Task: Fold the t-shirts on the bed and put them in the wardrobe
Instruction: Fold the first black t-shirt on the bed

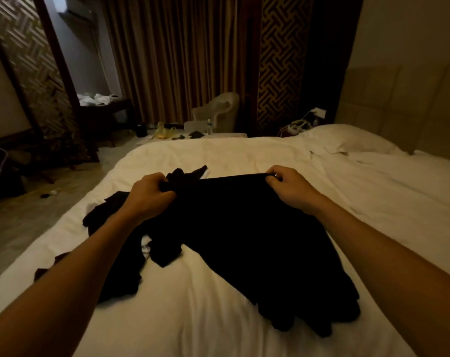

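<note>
A black t-shirt (244, 233) is stretched out over the white bed (193, 318), its far edge lifted off the sheet. My left hand (149, 195) grips the bunched left end of that edge. My right hand (291, 186) pinches the right end, so the edge runs taut between them. The near part of the shirt lies rumpled on the sheet toward the right. More black clothing (115, 256) lies crumpled under and left of my left forearm.
A white pillow (347, 140) lies at the bed's far right by the padded headboard (399, 104). Beyond the bed stand a pale armchair (218, 112), a low table with small items (172, 134) and brown curtains (177, 55). Floor runs along the left.
</note>
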{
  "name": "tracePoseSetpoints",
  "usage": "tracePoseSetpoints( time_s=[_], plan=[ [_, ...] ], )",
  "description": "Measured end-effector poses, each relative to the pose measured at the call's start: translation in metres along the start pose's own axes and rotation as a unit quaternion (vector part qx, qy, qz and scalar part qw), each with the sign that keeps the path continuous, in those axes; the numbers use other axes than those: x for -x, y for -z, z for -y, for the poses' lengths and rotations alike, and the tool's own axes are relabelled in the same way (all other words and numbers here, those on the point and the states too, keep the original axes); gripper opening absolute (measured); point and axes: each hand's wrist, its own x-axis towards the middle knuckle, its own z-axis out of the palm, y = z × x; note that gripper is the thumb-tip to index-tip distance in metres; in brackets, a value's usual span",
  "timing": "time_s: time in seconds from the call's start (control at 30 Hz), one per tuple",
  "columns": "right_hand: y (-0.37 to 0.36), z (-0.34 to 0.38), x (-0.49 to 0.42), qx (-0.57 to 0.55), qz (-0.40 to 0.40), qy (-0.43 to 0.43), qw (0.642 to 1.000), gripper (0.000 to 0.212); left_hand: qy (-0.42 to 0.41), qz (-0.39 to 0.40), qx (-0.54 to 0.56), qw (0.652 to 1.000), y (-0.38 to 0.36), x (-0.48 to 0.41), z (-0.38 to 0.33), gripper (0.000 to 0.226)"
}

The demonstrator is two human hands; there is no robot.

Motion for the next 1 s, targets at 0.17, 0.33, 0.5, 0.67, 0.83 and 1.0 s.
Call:
tracePoseSetpoints(
  time_s=[0.17,0.33,0.5,0.67,0.83,1.0],
  plan=[
    [-0.041,-0.048,-0.007,0.012,0.040,-0.051,0.998,0.024,0.121,0.073,-0.158,0.977,-0.025,-0.008,0.068,0.034],
    [-0.076,-0.103,-0.001,0.060,0.103,-0.114,0.986,0.022,0.147,0.224,-0.283,0.921,-0.071,0.005,0.103,0.074],
    [-0.093,-0.142,0.026,0.131,0.185,-0.134,0.965,0.030,-0.035,0.258,-0.174,0.950,-0.133,0.017,0.081,0.051],
    [-0.087,-0.176,0.061,0.188,0.281,-0.161,0.927,0.084,-0.112,0.327,-0.113,0.932,-0.202,0.042,0.046,0.061],
    [-0.087,-0.204,0.087,0.295,0.227,-0.155,0.915,0.027,-0.145,0.328,-0.262,0.896,-0.243,0.057,0.051,0.038],
    [-0.081,-0.200,0.087,0.231,0.153,-0.140,0.951,0.011,-0.109,0.264,-0.198,0.938,-0.228,0.051,0.055,0.031]
  ],
)
